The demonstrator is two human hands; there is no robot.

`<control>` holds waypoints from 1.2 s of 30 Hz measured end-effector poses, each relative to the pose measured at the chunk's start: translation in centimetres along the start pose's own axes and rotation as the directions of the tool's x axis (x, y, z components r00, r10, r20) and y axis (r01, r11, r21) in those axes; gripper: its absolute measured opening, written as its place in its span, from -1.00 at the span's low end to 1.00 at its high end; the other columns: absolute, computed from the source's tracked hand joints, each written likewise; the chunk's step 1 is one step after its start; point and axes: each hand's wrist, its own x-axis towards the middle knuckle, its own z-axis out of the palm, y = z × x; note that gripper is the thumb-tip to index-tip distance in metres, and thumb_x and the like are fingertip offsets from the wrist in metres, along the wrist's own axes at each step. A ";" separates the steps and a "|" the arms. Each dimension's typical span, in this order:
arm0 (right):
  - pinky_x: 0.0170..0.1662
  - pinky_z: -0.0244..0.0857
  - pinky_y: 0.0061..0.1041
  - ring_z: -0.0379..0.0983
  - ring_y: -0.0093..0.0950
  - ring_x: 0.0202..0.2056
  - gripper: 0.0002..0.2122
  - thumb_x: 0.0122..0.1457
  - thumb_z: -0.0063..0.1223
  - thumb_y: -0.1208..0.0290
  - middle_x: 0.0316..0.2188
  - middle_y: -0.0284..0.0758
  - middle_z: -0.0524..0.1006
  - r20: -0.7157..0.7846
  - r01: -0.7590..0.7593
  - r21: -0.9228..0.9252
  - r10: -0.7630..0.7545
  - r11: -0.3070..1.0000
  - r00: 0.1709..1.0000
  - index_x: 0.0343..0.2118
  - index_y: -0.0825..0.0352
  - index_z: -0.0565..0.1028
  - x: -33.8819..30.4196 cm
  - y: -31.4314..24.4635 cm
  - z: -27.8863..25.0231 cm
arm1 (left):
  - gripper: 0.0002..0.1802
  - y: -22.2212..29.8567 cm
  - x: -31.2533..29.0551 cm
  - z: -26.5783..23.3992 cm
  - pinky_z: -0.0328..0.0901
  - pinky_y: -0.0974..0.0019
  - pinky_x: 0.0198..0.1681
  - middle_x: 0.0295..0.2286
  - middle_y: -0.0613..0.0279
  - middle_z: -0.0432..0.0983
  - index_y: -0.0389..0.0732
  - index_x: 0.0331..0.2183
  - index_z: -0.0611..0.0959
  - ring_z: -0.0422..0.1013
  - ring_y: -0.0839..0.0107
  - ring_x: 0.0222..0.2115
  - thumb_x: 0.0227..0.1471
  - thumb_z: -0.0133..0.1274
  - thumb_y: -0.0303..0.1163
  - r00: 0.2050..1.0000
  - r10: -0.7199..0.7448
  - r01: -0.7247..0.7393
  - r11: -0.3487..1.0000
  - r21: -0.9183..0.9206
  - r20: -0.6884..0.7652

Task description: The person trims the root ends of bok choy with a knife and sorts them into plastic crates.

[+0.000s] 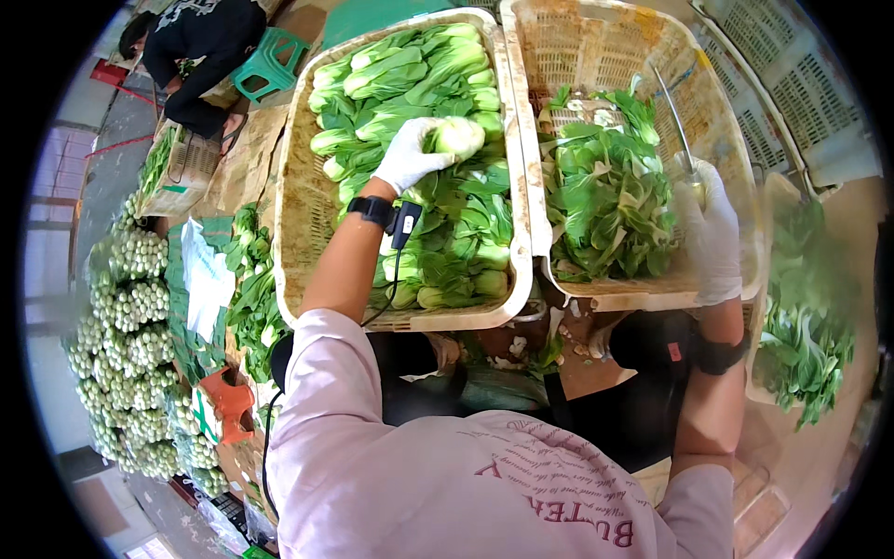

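My left hand (411, 160), in a white glove, is closed around a bok choy (458, 139) with its pale base turned to the right. It hangs over the left crate (291, 177), which is packed with rows of green bok choy (391, 73). My right hand (712, 228), also gloved and partly blurred, grips a knife (676, 119) whose thin blade points up and away. That hand is over the right side of the right crate (532, 177), where loose leaves and trimmed bok choy (605, 196) lie piled.
At far left, bok choy are stacked in a large heap (140, 345). An orange stool (233, 406) stands near it. A person (200, 56) sits by a green stool (270, 63) at the back left. More greens (805, 345) lie at the right.
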 end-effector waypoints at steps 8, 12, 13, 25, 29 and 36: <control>-0.50 0.31 -0.55 0.45 -0.49 -0.59 -0.79 0.04 0.03 0.41 -0.52 -0.34 0.52 0.053 0.163 -0.145 -0.156 0.976 0.986 -0.22 0.22 0.44 -1.9 -1.0 3.0 | -0.14 11.4 -3.5 3.0 0.21 0.23 0.04 -0.09 0.08 0.38 -0.27 0.06 0.25 0.30 0.29 -0.05 -0.14 0.10 0.10 0.979 -0.202 0.111 0.577 -0.809 -0.009; -0.54 0.29 -0.49 0.42 -0.42 -0.61 -0.83 -0.06 0.05 0.40 -0.60 -0.37 0.47 0.055 0.366 -0.216 -0.363 0.905 0.930 -0.34 0.15 0.50 -3.4 -3.9 3.4 | -0.34 17.0 -5.9 6.0 0.32 0.41 -0.16 -0.20 0.22 0.42 -0.25 -0.08 0.35 0.38 0.48 -0.23 -0.24 0.29 -0.41 0.992 -0.099 0.024 0.758 -0.652 -0.079; -0.53 0.29 -0.46 0.43 -0.40 -0.59 -0.82 -0.08 0.06 0.39 -0.61 -0.37 0.46 0.121 0.379 -0.314 -0.360 0.870 0.925 -0.33 0.15 0.50 -3.7 -3.9 3.5 | -0.39 18.8 -6.4 6.3 0.34 0.39 -0.18 -0.26 0.22 0.46 -0.27 -0.12 0.39 0.41 0.45 -0.26 -0.25 0.29 -0.43 0.988 -0.131 0.052 0.780 -0.624 -0.082; -0.40 0.34 -0.33 0.46 -0.24 -0.44 -0.84 -0.03 0.02 0.35 -0.52 -0.26 0.50 0.152 0.118 -0.545 -0.041 0.830 0.987 -0.33 0.15 0.49 -2.0 3.5 0.8 | -0.47 23.8 -6.6 9.2 0.37 0.39 -0.29 -0.39 0.16 0.53 -0.29 -0.27 0.50 0.47 0.43 -0.39 -0.37 0.33 -0.34 0.973 0.027 -0.111 0.925 -0.363 -0.230; -0.30 0.33 -0.25 0.47 -0.16 -0.36 -0.81 0.05 -0.06 0.24 -0.46 -0.14 0.52 -0.003 -0.178 -0.602 0.220 0.778 0.975 -0.35 0.23 0.47 -0.6 7.5 -3.6 | -0.30 24.0 -6.7 7.7 0.35 0.39 -0.21 -0.27 0.14 0.44 -0.28 -0.15 0.40 0.42 0.44 -0.27 -0.41 0.35 -0.40 0.975 0.029 -0.147 0.826 -0.544 -0.219; -0.17 0.28 -0.54 0.41 -0.46 -0.21 -0.53 -0.08 0.23 0.30 -0.19 -0.23 0.47 0.292 0.253 0.266 -0.328 0.930 0.898 -0.04 0.24 0.42 -2.7 -1.8 -0.5 | -0.33 21.5 -6.3 10.6 0.12 0.33 0.05 -0.13 0.19 0.37 -0.26 -0.02 0.36 0.28 0.41 -0.09 0.02 0.00 0.08 0.976 -0.100 0.216 0.514 -0.830 0.192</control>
